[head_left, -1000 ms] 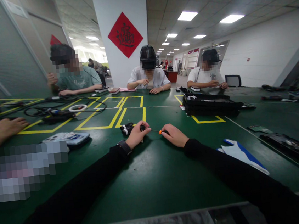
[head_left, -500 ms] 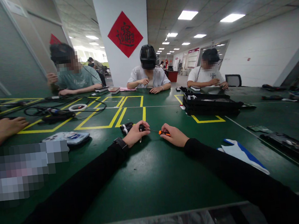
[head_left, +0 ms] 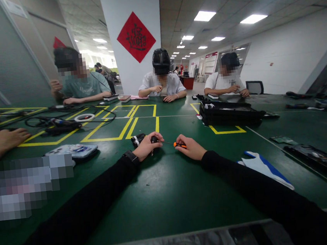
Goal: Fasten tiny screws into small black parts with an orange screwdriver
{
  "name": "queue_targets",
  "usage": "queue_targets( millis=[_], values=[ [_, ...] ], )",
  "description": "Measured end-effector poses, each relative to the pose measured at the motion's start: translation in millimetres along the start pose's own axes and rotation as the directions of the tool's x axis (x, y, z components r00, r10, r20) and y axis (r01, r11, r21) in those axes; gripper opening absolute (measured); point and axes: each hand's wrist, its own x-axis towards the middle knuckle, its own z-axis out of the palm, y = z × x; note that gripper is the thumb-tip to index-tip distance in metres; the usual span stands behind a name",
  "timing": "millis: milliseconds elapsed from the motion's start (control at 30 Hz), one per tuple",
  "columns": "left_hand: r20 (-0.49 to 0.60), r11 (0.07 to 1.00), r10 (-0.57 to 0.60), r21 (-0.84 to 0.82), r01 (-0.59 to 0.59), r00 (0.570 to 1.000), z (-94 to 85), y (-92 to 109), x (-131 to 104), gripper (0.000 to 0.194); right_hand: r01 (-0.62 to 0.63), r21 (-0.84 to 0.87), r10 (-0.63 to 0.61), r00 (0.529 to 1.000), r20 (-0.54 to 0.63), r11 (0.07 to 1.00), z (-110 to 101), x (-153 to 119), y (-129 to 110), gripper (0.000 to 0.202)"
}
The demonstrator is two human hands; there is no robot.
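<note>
Where the gap opens between my hands, a thin shaft (head_left: pixel 169 143) runs leftward from the orange-and-black handle of a screwdriver (head_left: pixel 180 145). Its handle sits under the curled fingers of my right hand (head_left: pixel 192 148), closed around it low over the table; its tip ends by my left fingertips, exact contact not clear. Left hand (head_left: pixel 146 146) pinched narrow on a small black part (head_left: pixel 154 139), just left of the tip; a thin strand hangs below it.

Handling, my judgement: screwdriver light and stiff, best gripped round the thick handle, shaft slim enough to slip sideways off a small part. Black part looks light, hard, perhaps smooth; hold it by the edges, fingers clear of the tip. Fragility I cannot tell.

Just beyond my left hand: dark cylindrical pieces with white bands (head_left: pixel 137 140). Nearer left, a patterned phone case (head_left: pixel 75 151). To the right, a white-and-blue glove (head_left: pixel 268 170) on the green table (head_left: pixel 166 204). Farther right, a stack of black casings (head_left: pixel 229 114). Far left, a white ring (head_left: pixel 84 118) among black cables (head_left: pixel 42 121). Three co-workers sit along the far side.
</note>
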Motion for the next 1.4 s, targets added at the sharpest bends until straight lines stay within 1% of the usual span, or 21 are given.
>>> queue_targets(
  millis=[200,300,500,633,833,1033,1200,1400],
  values=[
    [-0.001,0.999,0.022,0.045,-0.022,1.000,1.3,2.2,-1.0,0.028,0.029,0.015,-0.029,0.999,-0.036,0.999,-1.2,-0.4,-1.2,0.017],
    [-0.008,0.998,0.005,0.062,-0.005,1.000,1.5,3.6,-1.8,0.027,0.043,0.001,-0.043,0.998,-0.044,0.999,-2.2,-0.8,-1.7,0.018],
    [-0.006,0.998,-0.002,0.056,0.002,1.000,1.4,3.9,-2.0,0.026,0.051,-0.004,-0.051,0.997,-0.056,0.999,-3.5,-1.8,-2.5,0.019],
    [-0.027,0.999,-0.002,0.037,0.003,1.000,1.1,2.9,-1.2,0.026,0.037,-0.002,-0.037,0.997,-0.060,0.999,-4.2,-2.6,-3.7,0.019],
    [-0.006,0.999,0.016,0.051,-0.016,1.000,0.9,3.5,-2.0,0.024,0.048,-0.006,-0.048,0.997,-0.059,0.999,-4.3,-2.8,-4.4,0.019],
    [0.009,0.988,0.038,0.147,-0.039,0.999,3.6,8.0,-3.7,0.025,0.014,-0.010,-0.014,1.000,-0.027,1.000,-3.0,-1.9,-1.1,0.018],
    [-0.057,0.958,0.106,0.274,-0.087,0.993,5.6,5.8,-3.3,0.031,-0.015,-0.029,0.014,0.999,-0.029,0.999,0.4,0.5,5.8,0.019],
    [-0.074,0.937,0.106,0.340,-0.075,0.992,5.1,-0.1,-1.0,0.029,-0.003,-0.056,0.002,1.000,-0.022,0.998,3.0,2.3,10.3,0.018]
  ],
)
